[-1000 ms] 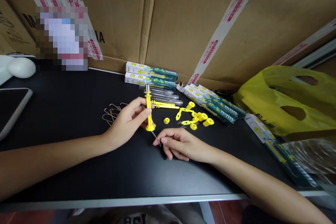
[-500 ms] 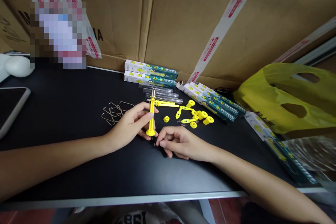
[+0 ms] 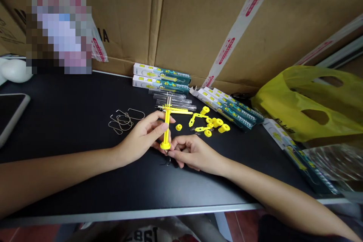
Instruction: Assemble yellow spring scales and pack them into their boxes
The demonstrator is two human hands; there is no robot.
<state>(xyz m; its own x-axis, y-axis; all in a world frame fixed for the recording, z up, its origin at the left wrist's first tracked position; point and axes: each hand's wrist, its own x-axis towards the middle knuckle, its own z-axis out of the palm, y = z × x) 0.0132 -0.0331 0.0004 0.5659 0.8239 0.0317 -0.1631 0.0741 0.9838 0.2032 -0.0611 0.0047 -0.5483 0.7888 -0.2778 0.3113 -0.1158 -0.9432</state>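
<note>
My left hand is closed around a yellow plastic spring-scale rod, held nearly upright. A silvery coil sits at the rod's top and a round flange at its bottom. Just under that flange, my right hand pinches a small dark wire hook; the fingers partly cover it. Behind the hands lie another yellow rod, clear tubes and a small yellow cap. Several yellow caps, flat yellow pieces and thin springs are scattered to the right.
Bent wire hooks lie left of my hands. Printed boxes stand at the back, with more boxes on the right. A yellow plastic bag, a clear bag, a tablet-like device and cardboard surround the desk.
The rod has shifted slightly right with my left hand. My right fingers have closed in on the hook under the flange. The whole view has moved a little.
</note>
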